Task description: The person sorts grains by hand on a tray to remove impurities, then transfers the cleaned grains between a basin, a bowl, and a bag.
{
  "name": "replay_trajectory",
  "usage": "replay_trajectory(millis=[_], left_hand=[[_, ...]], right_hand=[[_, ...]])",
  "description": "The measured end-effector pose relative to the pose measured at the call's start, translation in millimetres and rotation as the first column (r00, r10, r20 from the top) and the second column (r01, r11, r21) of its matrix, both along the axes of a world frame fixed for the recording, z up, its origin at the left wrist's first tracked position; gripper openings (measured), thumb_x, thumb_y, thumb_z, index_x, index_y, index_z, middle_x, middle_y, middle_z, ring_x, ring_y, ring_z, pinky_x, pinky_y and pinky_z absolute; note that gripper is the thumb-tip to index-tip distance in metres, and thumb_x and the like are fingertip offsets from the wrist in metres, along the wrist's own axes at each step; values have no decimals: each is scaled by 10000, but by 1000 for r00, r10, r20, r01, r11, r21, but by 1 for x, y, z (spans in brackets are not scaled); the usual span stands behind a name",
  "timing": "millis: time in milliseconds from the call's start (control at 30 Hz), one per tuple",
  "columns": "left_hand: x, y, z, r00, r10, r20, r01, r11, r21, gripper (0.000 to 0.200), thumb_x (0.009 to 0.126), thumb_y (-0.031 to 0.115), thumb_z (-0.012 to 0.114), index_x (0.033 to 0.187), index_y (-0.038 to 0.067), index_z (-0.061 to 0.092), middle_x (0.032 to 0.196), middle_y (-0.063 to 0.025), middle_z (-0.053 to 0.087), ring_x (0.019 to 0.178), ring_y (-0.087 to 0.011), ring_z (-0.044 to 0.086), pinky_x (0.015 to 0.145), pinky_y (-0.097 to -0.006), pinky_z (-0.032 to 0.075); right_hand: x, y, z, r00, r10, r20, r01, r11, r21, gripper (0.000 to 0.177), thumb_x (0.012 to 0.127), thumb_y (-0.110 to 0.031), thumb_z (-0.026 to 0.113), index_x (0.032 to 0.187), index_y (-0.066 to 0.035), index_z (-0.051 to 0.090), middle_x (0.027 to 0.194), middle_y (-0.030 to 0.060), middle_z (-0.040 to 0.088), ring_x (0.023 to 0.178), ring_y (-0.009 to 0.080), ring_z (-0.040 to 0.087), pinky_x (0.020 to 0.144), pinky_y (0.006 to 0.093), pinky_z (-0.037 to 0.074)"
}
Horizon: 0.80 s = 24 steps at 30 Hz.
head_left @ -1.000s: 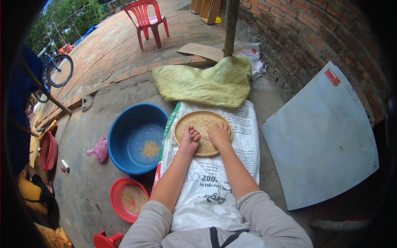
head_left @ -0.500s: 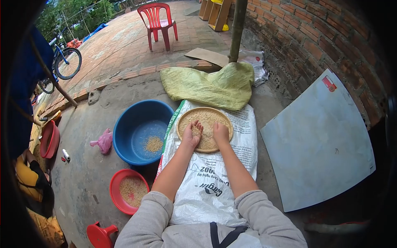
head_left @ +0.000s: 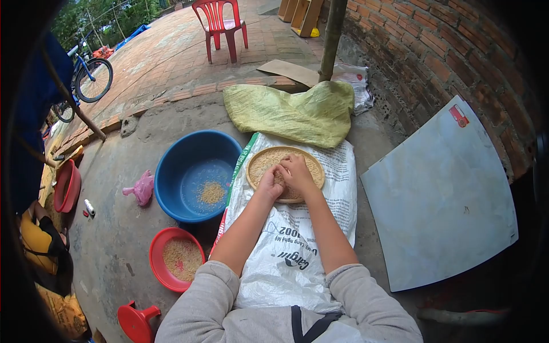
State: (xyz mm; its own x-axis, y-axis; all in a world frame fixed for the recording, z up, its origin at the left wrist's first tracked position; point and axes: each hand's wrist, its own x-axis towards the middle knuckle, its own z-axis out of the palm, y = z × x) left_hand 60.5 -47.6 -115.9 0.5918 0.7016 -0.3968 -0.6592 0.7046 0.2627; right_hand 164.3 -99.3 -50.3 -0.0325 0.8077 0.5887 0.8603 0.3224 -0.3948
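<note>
A round woven tray (head_left: 250, 180) with a raised rim holds a layer of pale grains that look like rice (head_left: 264, 161). My left hand (head_left: 270, 185) is cupped palm up over the near side of the tray, its fingers curled around some of the grains. Against it, my right hand (head_left: 297, 172) is closed, fingertips bent down into the left palm. What the right fingers pinch is hidden. Under the tray lies a white printed sack (head_left: 286, 228), spread out in front of my body.
To the left stand a blue basin (head_left: 171, 197) and a red basin (head_left: 157, 274), both with some grain inside. A pink plastic bag (head_left: 140, 188) and a red stool (head_left: 135, 323) are nearby. A yellow-green sack (head_left: 291, 114) lies beyond the tray; a pale panel (head_left: 440, 200) is at right.
My right hand has moved left from the tray's right side to meet my left hand. The left fingers, spread wider before, are now curled. The camera view has tilted slightly down.
</note>
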Motion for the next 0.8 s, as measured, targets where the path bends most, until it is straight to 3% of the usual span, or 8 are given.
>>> replay_trajectory(millis=[167, 233, 333, 400, 500, 667, 733, 800], left_hand=[[-14, 7, 9, 975, -63, 213, 103, 978, -184, 186, 930, 217, 457, 799, 87, 477, 631, 0, 447, 459, -65, 379, 328, -172, 291], [-21, 6, 13, 976, -74, 205, 107, 983, -151, 225, 931, 229, 460, 745, 103, 443, 587, 20, 386, 427, -57, 332, 311, -178, 230], [-22, 7, 19, 976, -91, 198, 117, 985, -128, 293, 935, 246, 460, 674, 128, 398, 525, 47, 310, 384, -50, 271, 291, -183, 169], [-22, 7, 22, 977, -92, 195, 121, 982, -146, 311, 937, 251, 456, 657, 136, 387, 507, 53, 294, 372, -51, 257, 288, -182, 168], [-19, 6, 23, 970, -153, 189, 176, 978, -112, 314, 942, 253, 447, 656, 144, 374, 507, 52, 288, 375, -48, 254, 290, -180, 166], [-19, 6, 21, 974, -164, 156, 186, 973, -134, 313, 944, 256, 443, 660, 142, 379, 508, 54, 292, 375, -43, 251, 289, -180, 165], [-21, 4, 28, 973, -176, 148, 193, 975, -111, 309, 943, 252, 446, 661, 142, 380, 508, 53, 295, 373, -44, 248, 288, -180, 164], [-22, 2, 27, 973, -182, 142, 198, 975, -104, 306, 936, 245, 458, 659, 141, 381, 508, 50, 302, 370, -46, 243, 284, -178, 159]], right_hand=[[69, -17, 78, 713, -118, -691, -398, 744, -537, 425, 941, -388, 433, 1190, -72, 570, 752, 60, 629, 675, 144, 600, 633, 271, 473], [95, -44, 152, 364, 78, -928, -342, 938, -55, 679, 925, -533, 324, 1219, 56, 487, 507, -25, 405, 462, 70, 407, 481, 209, 364], [190, -75, 213, -467, 748, -472, 70, 563, 823, 516, 979, -351, 247, 1118, 24, 573, 466, -44, 191, 423, 67, 205, 416, 231, 185], [223, -119, 264, -486, 798, -358, 483, 586, 651, 492, 984, -301, 217, 1321, 22, 371, 482, -37, 194, 423, 73, 186, 412, 227, 178], [129, -173, 320, -187, 871, -454, -239, 408, 881, 640, 988, -341, 233, 1390, -1, -131, 481, -6, 362, 383, 68, 314, 375, 219, 322], [48, -137, 305, -224, 966, -132, -971, -233, -58, 786, 941, -197, 453, 1394, -101, -182, 683, 194, 623, 424, 150, 552, 384, 211, 478], [73, -111, 274, -655, 750, 89, -392, -438, 809, 931, 869, -55, 531, 1380, -211, -232, 718, 200, 632, 407, 158, 549, 388, 237, 510], [98, -102, 264, -751, 602, 272, 33, -378, 925, 1004, 825, 43, 532, 1365, -252, -261, 739, 190, 631, 441, 163, 577, 435, 272, 549]])
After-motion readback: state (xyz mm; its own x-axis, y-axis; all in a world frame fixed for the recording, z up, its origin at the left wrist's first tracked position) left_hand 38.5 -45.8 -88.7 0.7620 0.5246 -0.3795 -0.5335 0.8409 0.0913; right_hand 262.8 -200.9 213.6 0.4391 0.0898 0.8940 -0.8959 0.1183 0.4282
